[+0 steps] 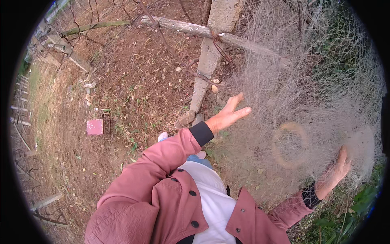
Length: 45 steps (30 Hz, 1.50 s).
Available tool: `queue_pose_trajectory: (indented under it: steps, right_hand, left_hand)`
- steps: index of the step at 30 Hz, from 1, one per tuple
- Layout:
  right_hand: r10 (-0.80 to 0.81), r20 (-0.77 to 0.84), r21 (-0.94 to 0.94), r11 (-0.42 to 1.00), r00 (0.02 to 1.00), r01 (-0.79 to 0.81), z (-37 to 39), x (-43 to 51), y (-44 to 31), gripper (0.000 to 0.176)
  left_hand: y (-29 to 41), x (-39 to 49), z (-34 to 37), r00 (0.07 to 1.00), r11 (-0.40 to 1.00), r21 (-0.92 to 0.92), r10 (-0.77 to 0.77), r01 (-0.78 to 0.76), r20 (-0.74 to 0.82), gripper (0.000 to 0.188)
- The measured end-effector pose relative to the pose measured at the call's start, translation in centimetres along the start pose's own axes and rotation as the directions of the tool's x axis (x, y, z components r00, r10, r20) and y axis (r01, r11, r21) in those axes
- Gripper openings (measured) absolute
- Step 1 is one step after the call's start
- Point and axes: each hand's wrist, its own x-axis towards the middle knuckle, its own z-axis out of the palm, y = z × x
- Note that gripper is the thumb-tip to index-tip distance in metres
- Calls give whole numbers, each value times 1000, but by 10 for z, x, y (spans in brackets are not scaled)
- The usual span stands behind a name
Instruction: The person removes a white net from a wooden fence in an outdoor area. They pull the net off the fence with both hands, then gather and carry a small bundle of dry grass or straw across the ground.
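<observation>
A tangled mass of fine pale netting (274, 91) hangs before me and fills the right of the head view. At its left edge is my left hand (230, 113), thumb and fingers apart, with nothing plainly held. Strands of the net cross in front of my right hand (336, 170), lower at the right; its fingers point upward and are partly veiled, so their grip is unclear. Between the hands shows a blurred tan ring shape (275, 145), which I cannot identify.
A concrete post (208, 58) stands ahead, crossed by a weathered wooden pole (182, 26). Bare vine stems (166, 42) run near it. A pink box-like object (95, 126) sits on the soil to the left. Green leaves (364, 199) grow at lower right.
</observation>
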Motion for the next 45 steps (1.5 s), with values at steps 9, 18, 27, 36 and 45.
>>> queue_pose_trajectory:
  steps: [9,18,27,36,45]
  right_hand:
    - [55,137,42,997,989,-62,48,-61,81,80]
    - [144,807,-239,967,572,93,84,-186,126,88]
    - [134,910,-145,989,393,-1,174,-267,178,59]
    - [94,776,-120,993,623,0,187,-276,133,48]
    - [111,864,-256,936,491,240,136,-243,168,40]
  left_hand:
    - [31,-50,27,995,928,-370,-13,49,100,81]
    - [35,-113,26,982,988,20,148,-151,115,81]
    - [31,-181,-9,990,986,166,28,-4,-141,70]
    - [36,-184,-9,947,995,53,94,-81,-306,53]
    - [23,-157,16,986,995,-22,92,-96,-139,71]
